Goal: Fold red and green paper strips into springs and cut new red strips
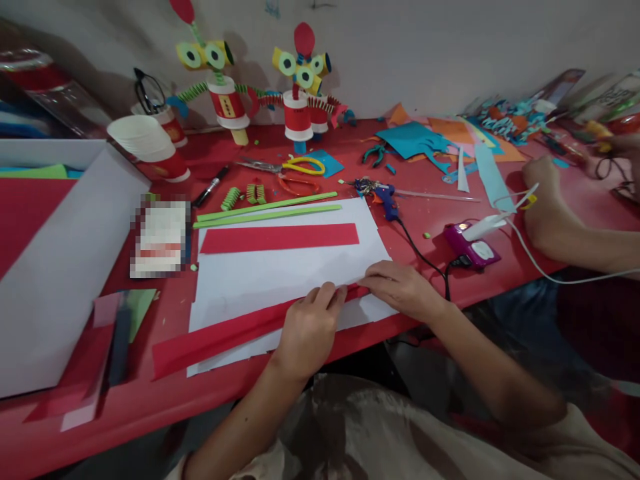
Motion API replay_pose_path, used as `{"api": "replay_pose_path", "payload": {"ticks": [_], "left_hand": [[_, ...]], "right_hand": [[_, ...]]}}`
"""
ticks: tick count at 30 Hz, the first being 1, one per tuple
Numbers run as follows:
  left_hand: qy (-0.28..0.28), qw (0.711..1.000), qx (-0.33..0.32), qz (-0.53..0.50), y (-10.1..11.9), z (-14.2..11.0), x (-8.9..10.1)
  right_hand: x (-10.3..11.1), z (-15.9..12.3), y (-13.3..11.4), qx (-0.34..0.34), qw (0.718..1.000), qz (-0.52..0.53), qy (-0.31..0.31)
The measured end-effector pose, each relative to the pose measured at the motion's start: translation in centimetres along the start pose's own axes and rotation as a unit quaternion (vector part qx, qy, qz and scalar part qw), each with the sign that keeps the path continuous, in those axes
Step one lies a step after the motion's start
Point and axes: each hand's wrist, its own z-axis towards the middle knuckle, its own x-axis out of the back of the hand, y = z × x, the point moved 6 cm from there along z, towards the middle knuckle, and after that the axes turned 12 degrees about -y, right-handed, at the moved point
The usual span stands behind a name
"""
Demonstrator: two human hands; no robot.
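A long red paper strip (225, 332) slants across white paper sheets (260, 275), with a lengthwise crease along it. Its right part lies between the fingers of my left hand (311, 327), which are pinched closed on it. At the strip's right end, my right hand (403, 288) also has thumb and fingers closed on the paper; the very tip is hidden by the fingers. Another flat red strip (280, 238) rests on the sheets farther from me. Two narrow green paper strips (270, 215) lie along the sheets' far edge, beside small folded green paper springs (256, 194).
Scissors (303, 165), a black pen (211, 187) and a blue glue gun (386, 200) lie beyond the sheets. Paper-cup figures (227, 103) stand by the wall. A purple power socket (473, 245) with cords is at right, near another person's arm (575, 233). A white box (75, 287) stands left.
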Motion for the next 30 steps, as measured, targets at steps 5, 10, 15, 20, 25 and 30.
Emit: {"api": "replay_pose_path", "payload": {"ticks": [5, 10, 15, 20, 25, 30], "left_hand": [[0.001, 1.000, -0.001, 0.006, 0.1, 0.1, 0.0], [0.002, 1.000, -0.016, 0.013, 0.2, 0.2, 0.1], [0.012, 0.999, -0.029, 0.027, 0.5, 0.2, 0.5], [0.000, 0.999, -0.037, 0.009, 0.6, 0.4, 0.5], [0.031, 0.999, -0.004, -0.009, -0.2, -0.3, 1.0], [0.068, 0.997, 0.016, -0.019, -2.1, -1.9, 1.9]], "right_hand": [[-0.5, -0.2, -0.1, 0.003, 0.999, -0.039, -0.029], [-0.3, 0.1, -0.4, 0.013, 0.996, -0.067, -0.063], [0.7, -0.1, -0.8, -0.059, 0.996, -0.053, -0.038], [-0.3, 0.0, -4.7, -0.134, 0.990, 0.028, -0.027], [-3.0, 0.4, -7.0, -0.171, 0.982, 0.008, -0.083], [-3.1, 0.6, -7.1, -0.190, 0.977, -0.031, -0.095]]}}
